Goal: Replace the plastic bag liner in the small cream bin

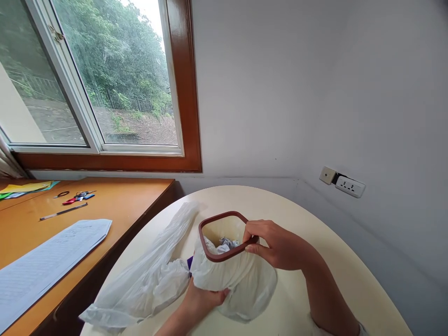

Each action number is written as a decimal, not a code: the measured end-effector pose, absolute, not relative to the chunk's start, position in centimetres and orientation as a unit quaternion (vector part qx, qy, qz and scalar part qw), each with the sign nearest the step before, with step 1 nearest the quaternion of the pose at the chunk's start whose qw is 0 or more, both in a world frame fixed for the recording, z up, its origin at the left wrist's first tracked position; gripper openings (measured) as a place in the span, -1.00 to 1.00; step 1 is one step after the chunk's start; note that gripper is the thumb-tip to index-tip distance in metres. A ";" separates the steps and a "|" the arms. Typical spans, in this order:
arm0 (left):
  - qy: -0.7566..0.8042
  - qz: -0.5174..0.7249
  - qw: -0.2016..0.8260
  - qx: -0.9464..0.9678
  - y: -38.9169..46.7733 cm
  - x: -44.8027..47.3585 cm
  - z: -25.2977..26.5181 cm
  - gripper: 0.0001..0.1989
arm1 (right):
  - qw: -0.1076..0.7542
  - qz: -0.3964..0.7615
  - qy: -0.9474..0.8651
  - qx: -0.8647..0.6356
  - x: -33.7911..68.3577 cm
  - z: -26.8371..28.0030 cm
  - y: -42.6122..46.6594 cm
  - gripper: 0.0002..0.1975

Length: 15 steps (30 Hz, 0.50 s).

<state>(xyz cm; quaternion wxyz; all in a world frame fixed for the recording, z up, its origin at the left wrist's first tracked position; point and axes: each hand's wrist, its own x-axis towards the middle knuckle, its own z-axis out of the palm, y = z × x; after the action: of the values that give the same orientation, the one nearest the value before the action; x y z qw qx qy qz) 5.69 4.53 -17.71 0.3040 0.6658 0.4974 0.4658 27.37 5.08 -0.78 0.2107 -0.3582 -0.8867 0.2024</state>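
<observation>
On the wooden desk [115, 205] at the far left lie a printed sheet [49, 259], a pen [63, 212] and a bunch of keys [77, 197]. On the round cream counter [315, 219], a white plastic bag [147, 275] trails leftward. The left hand [203, 301] grips the bag's bunched underside. The bag drapes through a brown rounded frame [210, 221], crumpled paper [227, 242] inside. The right hand [276, 245] pinches the frame's right edge. A wall socket [350, 186] sits far right.
</observation>
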 end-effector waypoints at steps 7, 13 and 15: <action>0.495 0.472 0.331 0.650 4.3 6.3 -17.2 -0.10 | 0.224 0.192 -0.884 -0.362 27.4 -0.7 5.2 -0.92; 0.450 0.494 0.315 0.673 4.0 6.7 -16.6 -0.17 | 0.261 0.226 -0.865 -0.365 28.3 -0.4 5.5 -0.88; 0.454 0.487 0.312 0.678 4.0 6.6 -16.6 -0.23 | 0.258 0.240 -0.863 -0.363 28.5 -0.3 5.5 -0.89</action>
<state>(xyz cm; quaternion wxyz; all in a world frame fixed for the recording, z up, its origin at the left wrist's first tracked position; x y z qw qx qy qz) 6.61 4.02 -16.56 0.3123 0.6777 0.4542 0.4867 28.52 5.47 -0.32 0.2575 -0.3631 -0.8628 0.2395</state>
